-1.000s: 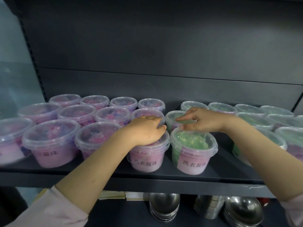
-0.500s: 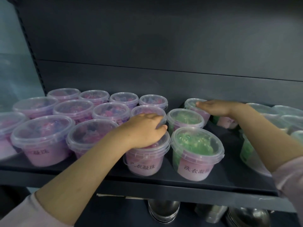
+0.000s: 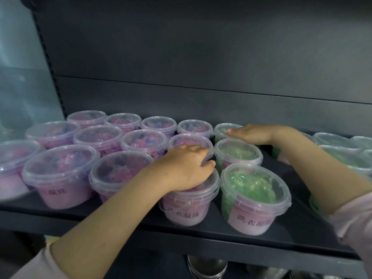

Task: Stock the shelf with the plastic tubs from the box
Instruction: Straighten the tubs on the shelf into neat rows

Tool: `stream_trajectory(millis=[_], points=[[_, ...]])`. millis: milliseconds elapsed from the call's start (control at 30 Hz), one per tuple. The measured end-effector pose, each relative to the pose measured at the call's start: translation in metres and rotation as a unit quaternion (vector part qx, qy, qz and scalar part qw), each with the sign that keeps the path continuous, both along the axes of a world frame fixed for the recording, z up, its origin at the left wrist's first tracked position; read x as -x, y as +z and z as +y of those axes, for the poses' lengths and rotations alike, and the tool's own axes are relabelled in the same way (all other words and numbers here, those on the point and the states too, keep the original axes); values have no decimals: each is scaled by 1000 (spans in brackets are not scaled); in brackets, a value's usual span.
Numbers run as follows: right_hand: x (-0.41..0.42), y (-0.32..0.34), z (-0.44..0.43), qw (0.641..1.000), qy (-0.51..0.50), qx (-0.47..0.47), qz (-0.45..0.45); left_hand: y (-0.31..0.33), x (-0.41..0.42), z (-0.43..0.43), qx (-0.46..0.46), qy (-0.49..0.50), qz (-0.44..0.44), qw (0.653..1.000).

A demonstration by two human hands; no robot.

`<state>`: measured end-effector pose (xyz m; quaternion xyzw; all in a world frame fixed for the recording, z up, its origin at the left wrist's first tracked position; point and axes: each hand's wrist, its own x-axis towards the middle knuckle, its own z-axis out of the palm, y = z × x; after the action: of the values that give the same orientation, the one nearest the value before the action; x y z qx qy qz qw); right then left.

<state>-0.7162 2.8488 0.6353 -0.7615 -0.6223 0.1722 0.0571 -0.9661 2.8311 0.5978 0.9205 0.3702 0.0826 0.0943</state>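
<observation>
Head view: my left hand [image 3: 187, 168] sits on the front-row pink tub [image 3: 187, 210], fingers curled over the lid's far rim, gripping it. My right hand [image 3: 249, 133] lies flat, fingers straight, on the back-row green tub [image 3: 221, 129]. All tubs stand on the shelf [image 3: 201, 236]; the box is out of sight. Risk: pressing the rows tighter could push the front green tub [image 3: 255, 198], near the lip, off the shelf.

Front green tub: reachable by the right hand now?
Likely yes: the front green tub has nothing on its lid and free shelf to its right; the right hand rests on the rear green tub.
</observation>
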Motion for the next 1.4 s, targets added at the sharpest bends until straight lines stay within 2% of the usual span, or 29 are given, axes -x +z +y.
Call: stream_trajectory(millis=[167,367,433,533,600,667,733,833,967,1133,1233,1300,1367,1400], points=[[-6,-1,0,1000,14,-8,0,-1,0,0,-4,-5,-7,1000],[-7,-5,-15,996,19,-57,59,-1,-1,2,-1,-8,-33,999],[-2,-6,-27,993,24,-96,66,1,1,3,28,3,-81,996],[12,0,-54,992,42,-110,45,9,5,7,94,32,-233,968],[24,7,-77,992,65,-108,3,19,10,6,95,43,-300,948],[37,13,-102,989,95,-110,-41,27,16,4,68,34,-320,944],[48,18,-127,985,108,-117,-71,33,24,-3,53,7,-311,949],[57,19,-164,990,97,-97,-42,26,35,-25,28,-53,-239,969],[69,6,-194,991,105,-71,-47,-1,45,-48,-68,-86,-144,983],[78,-9,-195,988,60,-129,-55,-20,48,-52,-162,-83,-137,974],[79,-10,-196,990,51,-127,-41,-23,48,-51,-163,-80,-139,974],[80,-11,-197,990,44,-129,-43,-19,50,-52,-132,-90,-149,976],[86,-13,-198,986,39,-151,-52,-13,58,-53,-105,-108,-147,978],[91,-14,-198,982,44,-175,-54,-11,65,-52,-119,-108,-132,978]])
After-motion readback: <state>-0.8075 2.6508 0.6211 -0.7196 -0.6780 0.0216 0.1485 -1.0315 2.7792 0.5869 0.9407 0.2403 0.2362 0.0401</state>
